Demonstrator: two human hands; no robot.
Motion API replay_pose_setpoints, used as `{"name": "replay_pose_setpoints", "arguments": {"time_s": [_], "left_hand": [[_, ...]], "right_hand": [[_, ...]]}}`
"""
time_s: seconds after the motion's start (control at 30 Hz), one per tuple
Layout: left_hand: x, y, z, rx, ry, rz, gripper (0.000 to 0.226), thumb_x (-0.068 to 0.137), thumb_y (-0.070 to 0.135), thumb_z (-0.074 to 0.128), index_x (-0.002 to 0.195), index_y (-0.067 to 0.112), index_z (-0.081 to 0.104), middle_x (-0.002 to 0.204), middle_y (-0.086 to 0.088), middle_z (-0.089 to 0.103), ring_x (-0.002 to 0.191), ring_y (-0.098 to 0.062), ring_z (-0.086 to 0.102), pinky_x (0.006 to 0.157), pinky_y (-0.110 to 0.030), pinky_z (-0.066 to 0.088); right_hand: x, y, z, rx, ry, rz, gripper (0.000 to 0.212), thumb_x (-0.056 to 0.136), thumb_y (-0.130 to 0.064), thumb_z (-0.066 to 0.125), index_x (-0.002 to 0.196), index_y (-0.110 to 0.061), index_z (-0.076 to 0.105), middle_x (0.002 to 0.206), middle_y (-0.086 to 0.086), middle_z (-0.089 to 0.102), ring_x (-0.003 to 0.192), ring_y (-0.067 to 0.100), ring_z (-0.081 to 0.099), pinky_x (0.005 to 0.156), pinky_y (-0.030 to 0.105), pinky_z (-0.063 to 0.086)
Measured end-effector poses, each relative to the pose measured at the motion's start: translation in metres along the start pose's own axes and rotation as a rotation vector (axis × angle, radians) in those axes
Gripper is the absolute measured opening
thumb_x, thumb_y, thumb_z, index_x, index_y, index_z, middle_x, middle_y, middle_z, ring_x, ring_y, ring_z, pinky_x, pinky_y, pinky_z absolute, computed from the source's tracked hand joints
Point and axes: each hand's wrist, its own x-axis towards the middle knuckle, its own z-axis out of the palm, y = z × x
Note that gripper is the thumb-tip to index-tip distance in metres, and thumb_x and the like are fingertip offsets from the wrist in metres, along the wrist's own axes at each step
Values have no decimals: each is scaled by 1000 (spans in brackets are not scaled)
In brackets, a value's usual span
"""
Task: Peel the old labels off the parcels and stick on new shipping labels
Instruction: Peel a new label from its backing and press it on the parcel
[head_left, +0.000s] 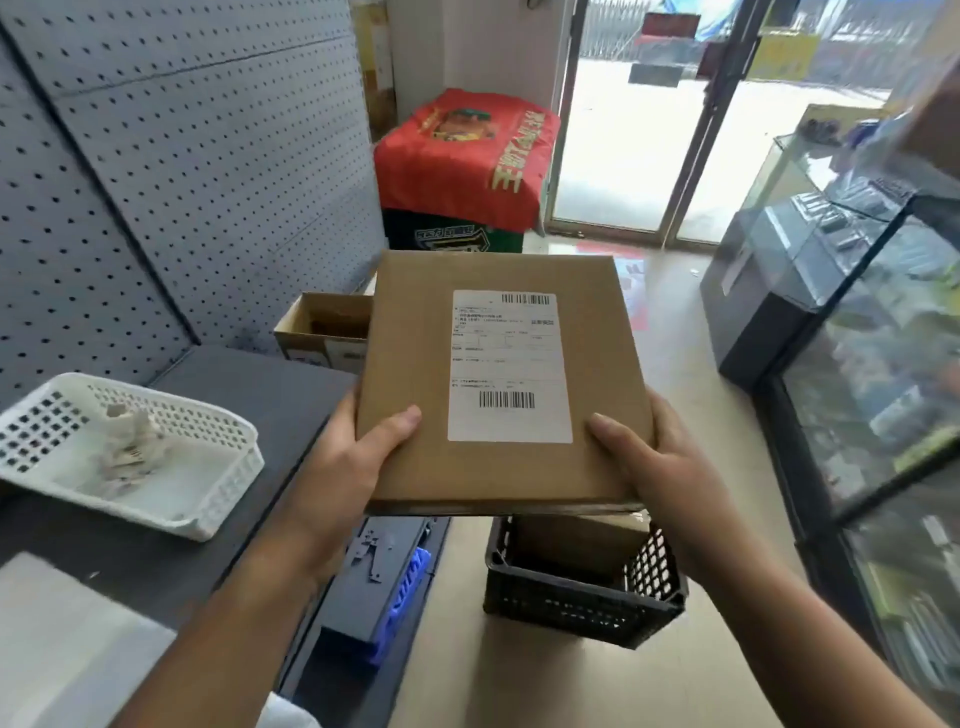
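Between the left hand (348, 457) and right hand (654, 462), a cardboard parcel (415, 322) is clamped level, thumbs on top, fingers hidden beneath, seemingly so its label (509, 364) faces up for peeling. Left of the left hand, a white basket (228, 483) holds crumpled scraps (130, 447)

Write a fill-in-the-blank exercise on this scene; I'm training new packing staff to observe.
The left hand and right hand hold a parcel whose label shows ____ barcodes.
Crumpled paper scraps lie in the ____ basket on the counter.
Below the parcel, a ____ crate stands on the floor.
Missing words: two; white; black.
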Motion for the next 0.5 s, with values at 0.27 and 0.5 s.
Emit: {"name": "replay_pose_setpoints", "arguments": {"time_s": [0.27,0.5], "left_hand": [[56,-68,102,68,-131,-268,58,93,40,64,141,34,33,119,2,64,96,-19,70,68,-28,54],[86,-133,132,147,-246,-524,38,99,36,57,132,17,55,111,-5,73,100,-23,70,83,-36,54]], "right_hand": [[25,76,-86,-49,131,237,56,89,-41,67,138,-42,39,123,-13,63,102,9,68,84,32,56],[29,139,-108,-130,162,556,41,93,-27,54,131,-35,43,121,-8,59,106,16,60,80,35,55]]}}
